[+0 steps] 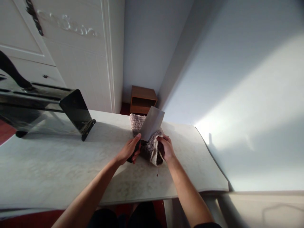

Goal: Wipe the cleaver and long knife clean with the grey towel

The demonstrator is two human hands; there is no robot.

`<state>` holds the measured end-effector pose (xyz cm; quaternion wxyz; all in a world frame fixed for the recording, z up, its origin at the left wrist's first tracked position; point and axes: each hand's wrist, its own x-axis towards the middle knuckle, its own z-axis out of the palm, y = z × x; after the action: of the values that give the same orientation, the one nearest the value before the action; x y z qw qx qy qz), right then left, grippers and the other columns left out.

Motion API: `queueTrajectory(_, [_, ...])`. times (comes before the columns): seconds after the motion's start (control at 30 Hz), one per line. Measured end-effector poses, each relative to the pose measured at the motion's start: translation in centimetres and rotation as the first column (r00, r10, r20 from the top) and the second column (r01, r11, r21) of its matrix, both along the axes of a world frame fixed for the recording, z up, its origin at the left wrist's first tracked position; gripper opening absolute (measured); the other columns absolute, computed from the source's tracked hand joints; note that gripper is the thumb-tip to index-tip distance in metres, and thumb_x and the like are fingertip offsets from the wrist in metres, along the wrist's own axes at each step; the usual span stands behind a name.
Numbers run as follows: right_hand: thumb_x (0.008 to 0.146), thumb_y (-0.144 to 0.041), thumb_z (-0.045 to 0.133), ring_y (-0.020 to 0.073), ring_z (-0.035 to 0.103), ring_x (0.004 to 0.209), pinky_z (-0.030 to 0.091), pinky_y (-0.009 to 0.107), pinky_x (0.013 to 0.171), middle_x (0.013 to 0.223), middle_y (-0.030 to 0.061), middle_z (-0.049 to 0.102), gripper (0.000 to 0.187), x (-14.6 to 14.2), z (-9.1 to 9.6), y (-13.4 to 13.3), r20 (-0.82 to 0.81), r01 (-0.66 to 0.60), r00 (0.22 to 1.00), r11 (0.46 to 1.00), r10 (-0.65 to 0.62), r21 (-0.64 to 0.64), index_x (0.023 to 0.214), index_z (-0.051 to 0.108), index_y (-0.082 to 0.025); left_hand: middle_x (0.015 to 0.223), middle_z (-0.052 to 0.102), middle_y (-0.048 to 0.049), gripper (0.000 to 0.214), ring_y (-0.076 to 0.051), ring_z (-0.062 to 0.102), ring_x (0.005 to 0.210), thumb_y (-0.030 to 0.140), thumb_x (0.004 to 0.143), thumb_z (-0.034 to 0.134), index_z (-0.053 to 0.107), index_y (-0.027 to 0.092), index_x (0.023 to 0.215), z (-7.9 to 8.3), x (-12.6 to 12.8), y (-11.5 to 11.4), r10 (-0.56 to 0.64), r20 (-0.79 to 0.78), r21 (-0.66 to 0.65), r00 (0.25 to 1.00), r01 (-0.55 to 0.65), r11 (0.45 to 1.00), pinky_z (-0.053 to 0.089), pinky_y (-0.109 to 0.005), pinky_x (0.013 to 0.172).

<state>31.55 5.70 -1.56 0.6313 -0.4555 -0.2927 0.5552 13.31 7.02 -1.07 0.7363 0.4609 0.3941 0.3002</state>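
Observation:
My left hand (129, 150) is closed around the dark handle of a cleaver (152, 123), whose broad steel blade points up and away over a speckled grey-brown cloth (149, 145). That cloth lies crumpled on the pale marbled tabletop (71, 164), partly under the blade. Fingers of my right hand (166, 147) are curled into the cloth's near right edge, bunching it against the blade's lower side. Both forearms reach in from the bottom of the view.
A black glossy stand (77, 112) with a slanted foot sits on the table's left. Behind stand a white panelled wardrobe (78, 53) and a small brown wooden cabinet (142, 99) in the corner. A sunlit white wall (237, 95) runs along the right.

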Motion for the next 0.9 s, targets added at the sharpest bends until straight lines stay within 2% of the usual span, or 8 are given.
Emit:
queueTrajectory(0.17, [0.057,-0.020,0.076,0.0124,0.055,0.041,0.044,0.025,0.045,0.047,-0.0049,0.062,0.015,0.4,-0.1,0.3,-0.036,0.125,0.991,0.984,-0.130,-0.123,0.059,0.061,-0.019,0.041,0.038,0.0074,0.059,-0.007,0.032,0.028,0.078,0.075,0.042,0.044,0.020,0.065,0.7,-0.9,0.3,-0.125,-0.052,-0.059,0.991,0.122,0.991,0.038,-0.022,0.028])
queueTrajectory(0.5, [0.064,-0.024,0.073,0.0145,0.060,0.050,0.049,0.026,0.051,0.054,-0.0046,0.065,0.011,1.8,-0.7,0.9,0.004,0.244,0.970,0.966,-0.245,-0.080,0.065,0.063,-0.020,0.042,0.035,0.0084,0.060,-0.007,0.029,0.029,0.081,0.072,0.042,0.044,0.021,0.068,1.2,-2.3,0.6,-0.238,-0.146,-0.119,0.960,0.221,0.968,0.034,-0.020,0.027])
queueTrajectory(0.7, [0.069,-0.031,0.068,0.0190,0.070,0.070,0.056,0.029,0.067,0.069,-0.0010,0.073,0.016,3.2,-1.4,1.4,-0.055,0.231,0.971,0.971,-0.234,-0.055,0.080,0.067,-0.020,0.042,0.037,0.0080,0.058,-0.007,0.031,0.029,0.078,0.073,0.045,0.045,0.020,0.068,1.6,-2.6,0.6,-0.282,-0.186,-0.105,0.941,0.266,0.958,0.035,-0.020,0.029])
queueTrajectory(0.8, [0.069,-0.038,0.066,0.0202,0.070,0.066,0.057,0.033,0.066,0.067,-0.0007,0.073,0.022,3.7,-1.6,1.6,-0.105,0.202,0.971,0.972,-0.215,-0.117,0.083,0.067,-0.021,0.042,0.037,0.0082,0.058,-0.007,0.032,0.030,0.078,0.072,0.046,0.046,0.020,0.068,1.6,-2.6,0.5,-0.297,-0.196,-0.093,0.934,0.284,0.954,0.035,-0.020,0.029])
queueTrajectory(0.9, [0.070,-0.039,0.063,0.0203,0.069,0.059,0.058,0.036,0.063,0.065,-0.0007,0.072,0.021,4.0,-1.4,1.8,-0.134,0.231,0.956,0.953,-0.260,-0.198,0.082,0.067,-0.022,0.042,0.037,0.0083,0.058,-0.007,0.032,0.030,0.078,0.072,0.047,0.045,0.020,0.068,1.7,-2.6,0.5,-0.298,-0.216,-0.085,0.930,0.286,0.954,0.035,-0.020,0.029])
